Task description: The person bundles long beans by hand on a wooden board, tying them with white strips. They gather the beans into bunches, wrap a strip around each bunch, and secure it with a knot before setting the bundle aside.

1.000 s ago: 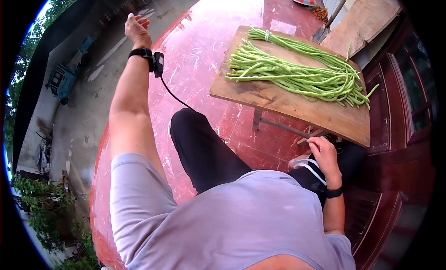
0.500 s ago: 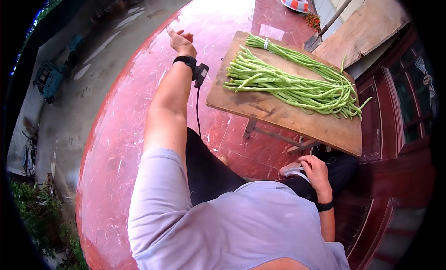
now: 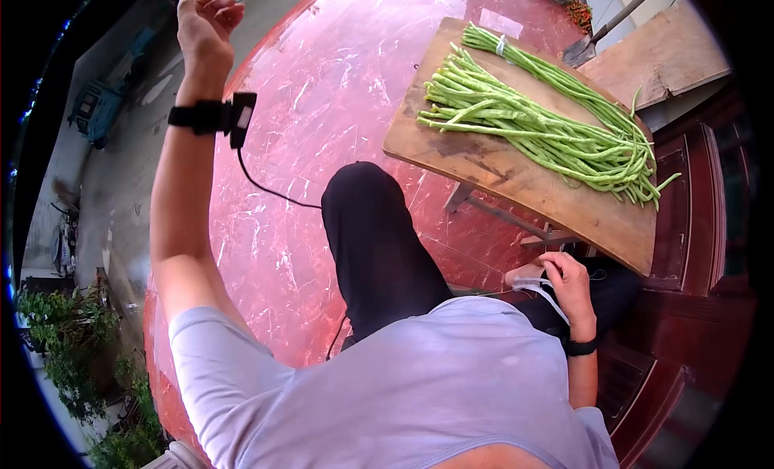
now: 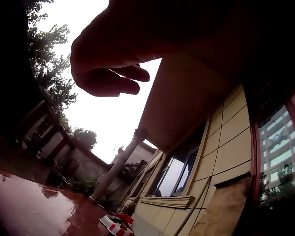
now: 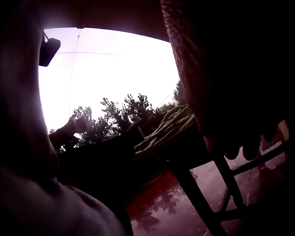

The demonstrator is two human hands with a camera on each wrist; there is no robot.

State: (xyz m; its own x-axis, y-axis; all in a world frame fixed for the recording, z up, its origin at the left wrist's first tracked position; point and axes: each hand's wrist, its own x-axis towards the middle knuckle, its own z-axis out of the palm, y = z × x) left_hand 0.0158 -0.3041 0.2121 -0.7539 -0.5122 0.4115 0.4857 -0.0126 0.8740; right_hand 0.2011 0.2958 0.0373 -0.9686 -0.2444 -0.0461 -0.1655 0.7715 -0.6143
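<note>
My left hand (image 3: pixel 208 32) is raised far out at the upper left with its fingers loosely bent, holding nothing that shows. In the left wrist view, the left hand (image 4: pixel 103 59) is dark against the bright sky. Low over my lap, my right hand (image 3: pixel 567 283) has its fingers loosely curled, close to a white strip (image 3: pixel 534 285) by a bare foot. Dark fingers (image 5: pixel 250 147) of that hand hang down in the right wrist view. Green long beans (image 3: pixel 524 130) lie on a wooden table (image 3: pixel 476 158) in front of me, with a smaller tied bundle (image 3: pixel 556 78) behind.
A black cable (image 3: pixel 266 191) trails from my left wrist camera. Beyond the table stand a shovel (image 3: pixel 601 37) and a wooden board (image 3: pixel 661 58). The red floor (image 3: pixel 298 130) ends at an edge above a grey yard, where a blue vehicle (image 3: pixel 101 110) stands.
My left hand first swung inward over the red floor, then back out to the upper left. The right hand stays over my lap; the beans lie as before.
</note>
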